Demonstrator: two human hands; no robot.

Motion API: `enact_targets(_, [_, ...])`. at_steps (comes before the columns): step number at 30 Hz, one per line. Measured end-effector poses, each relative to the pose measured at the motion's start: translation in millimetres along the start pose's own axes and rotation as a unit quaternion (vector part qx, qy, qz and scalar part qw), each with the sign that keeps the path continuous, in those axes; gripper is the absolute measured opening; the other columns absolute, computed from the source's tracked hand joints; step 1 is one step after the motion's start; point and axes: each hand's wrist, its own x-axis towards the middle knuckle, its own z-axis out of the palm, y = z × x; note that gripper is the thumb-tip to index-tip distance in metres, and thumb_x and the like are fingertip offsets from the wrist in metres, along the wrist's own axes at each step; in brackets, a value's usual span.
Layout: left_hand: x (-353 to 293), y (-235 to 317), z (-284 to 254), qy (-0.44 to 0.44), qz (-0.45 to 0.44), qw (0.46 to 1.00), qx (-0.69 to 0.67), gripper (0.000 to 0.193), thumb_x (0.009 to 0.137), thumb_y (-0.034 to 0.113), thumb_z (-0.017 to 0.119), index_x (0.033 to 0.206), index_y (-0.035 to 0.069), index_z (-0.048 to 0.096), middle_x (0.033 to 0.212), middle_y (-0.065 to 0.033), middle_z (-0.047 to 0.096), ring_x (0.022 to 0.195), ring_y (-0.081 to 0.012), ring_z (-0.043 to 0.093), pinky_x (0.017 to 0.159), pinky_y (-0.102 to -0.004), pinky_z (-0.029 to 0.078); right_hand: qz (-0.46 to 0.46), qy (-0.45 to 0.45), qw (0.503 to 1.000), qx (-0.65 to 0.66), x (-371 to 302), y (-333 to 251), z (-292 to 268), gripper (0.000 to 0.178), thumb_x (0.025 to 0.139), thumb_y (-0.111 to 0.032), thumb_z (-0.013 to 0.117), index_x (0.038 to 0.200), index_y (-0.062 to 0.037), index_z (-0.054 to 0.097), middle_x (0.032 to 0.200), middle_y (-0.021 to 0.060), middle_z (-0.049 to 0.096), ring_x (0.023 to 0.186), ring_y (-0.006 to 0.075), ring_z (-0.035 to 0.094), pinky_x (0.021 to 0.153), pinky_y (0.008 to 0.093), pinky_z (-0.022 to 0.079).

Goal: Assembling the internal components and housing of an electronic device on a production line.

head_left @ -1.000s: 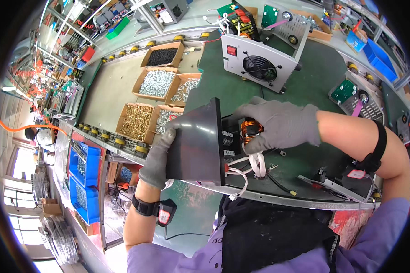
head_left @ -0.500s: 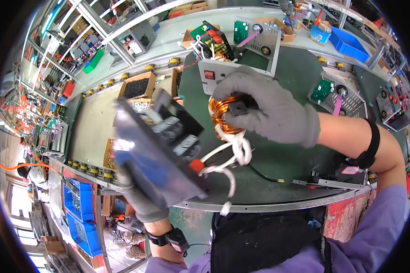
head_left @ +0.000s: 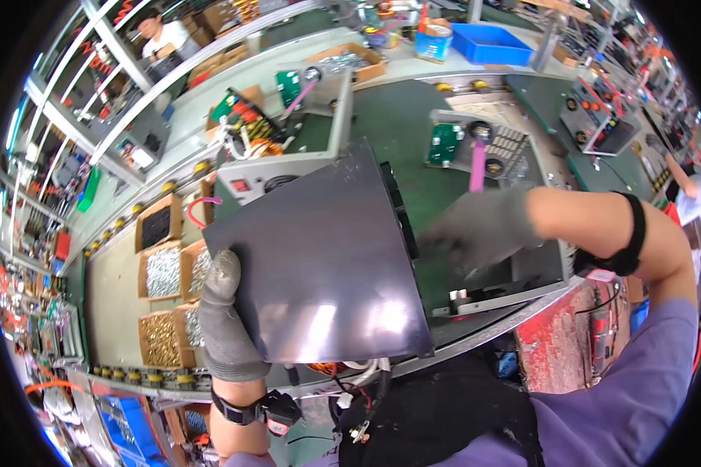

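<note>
— What does the workshop look like?
— A long counter (head_left: 389, 124) covered in a dark green mat runs under metal racks, with a grey metal machine casing (head_left: 288, 167) standing on it and a blue plastic bin (head_left: 487, 43) farther back.

— And what is being handled?
— A flat, dark grey metal panel (head_left: 319, 257), smooth with a dull sheen and vent slots along its right edge. It is held tilted above the near edge of the counter.

— How do the hands sit?
— The left hand (head_left: 226, 327), in a grey knit glove, is closed on the panel's lower left edge, thumb lying up its face. The right hand (head_left: 483, 229), also gloved, is blurred just right of the panel; whether it grips anything cannot be told.

— Anything beside them?
— Cardboard boxes (head_left: 163, 300) of silver and brass screws sit to the left, and a green circuit board (head_left: 444, 144) lies behind.
</note>
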Motion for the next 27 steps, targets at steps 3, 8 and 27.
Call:
enact_targets(3, [18.4, -8.0, 20.6, -0.085, 0.031, 0.994, 0.061, 0.059, 0.088, 0.036, 0.061, 0.129, -0.005, 0.05, 0.119, -0.0164, 0.062, 0.102, -0.0245, 0.064, 0.094, -0.0366, 0.05, 0.145, 0.103, 0.982, 0.062, -78.7, 18.2, -18.0, 0.051, 0.083, -0.016, 0.063, 0.132, -0.0065, 0.05, 0.127, 0.0187, 0.055, 0.112, 0.0333, 0.059, 0.087, 0.0387, 0.051])
enact_targets(8, [68.7, -43.7, 52.1, -0.137, -0.09, 0.982, 0.089, 0.044, 0.093, 0.025, 0.053, 0.121, -0.009, 0.055, 0.112, -0.0175, 0.065, 0.098, -0.0232, 0.065, 0.088, -0.0345, 0.052, 0.281, 0.443, 0.843, 0.121, -133.2, 24.8, 50.9, 0.076, 0.085, -0.042, 0.069, 0.142, -0.0032, 0.036, 0.133, 0.021, 0.051, 0.116, 0.033, 0.056, 0.096, 0.0406, 0.047])
enact_targets(27, [106.4, -87.9, 48.0, -0.096, -0.137, 0.983, 0.071, 0.044, 0.095, 0.025, 0.052, 0.127, -0.005, 0.051, 0.12, -0.0189, 0.061, 0.107, -0.0278, 0.063, 0.092, -0.0389, 0.052, 0.114, 0.284, 0.894, -0.326, -33.9, 78.0, -1.3, 0.022, 0.076, -0.022, 0.068, 0.097, -0.0142, 0.068, 0.105, 0.0037, 0.058, 0.103, 0.0233, 0.056, 0.085, 0.0369, 0.042])
